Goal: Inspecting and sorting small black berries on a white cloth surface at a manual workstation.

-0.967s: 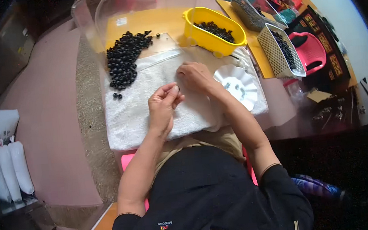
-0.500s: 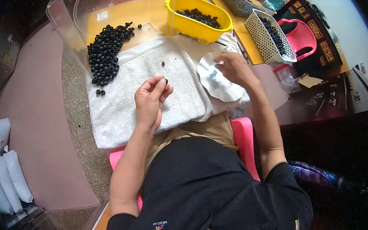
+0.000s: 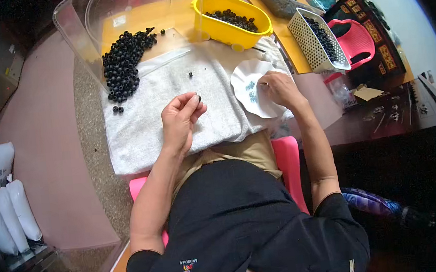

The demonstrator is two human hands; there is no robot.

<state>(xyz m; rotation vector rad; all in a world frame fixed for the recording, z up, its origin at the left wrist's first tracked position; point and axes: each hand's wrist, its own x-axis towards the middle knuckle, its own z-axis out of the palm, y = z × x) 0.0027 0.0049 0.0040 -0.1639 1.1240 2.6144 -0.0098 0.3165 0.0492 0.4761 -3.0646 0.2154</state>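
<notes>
A small black bead (image 3: 199,99) is pinched between the thumb and fingers of my left hand (image 3: 177,120), held above the white towel (image 3: 140,137). My right hand (image 3: 284,90) is over the right part of a white wavy-edged dish (image 3: 240,77). Its thumb and fingers are drawn together; whatever they hold, if anything, is too small to make out. Tiny blue-green pieces (image 3: 251,87) lie in the dish, left of these fingers. One loose black bead (image 3: 190,74) sits on the towel beyond my left hand.
A heap of black beads (image 3: 121,66) lies at the far left by a clear plastic bin (image 3: 78,44). Black beads also fill a yellow tub (image 3: 203,20) and a white perforated basket (image 3: 300,38). A clear box (image 3: 273,1) and a pink chair (image 3: 357,43) are farther right.
My right hand has shifted slightly down over the dish, and its fingers now point into it. My left hand keeps its pinch on the bead, almost unmoved.
</notes>
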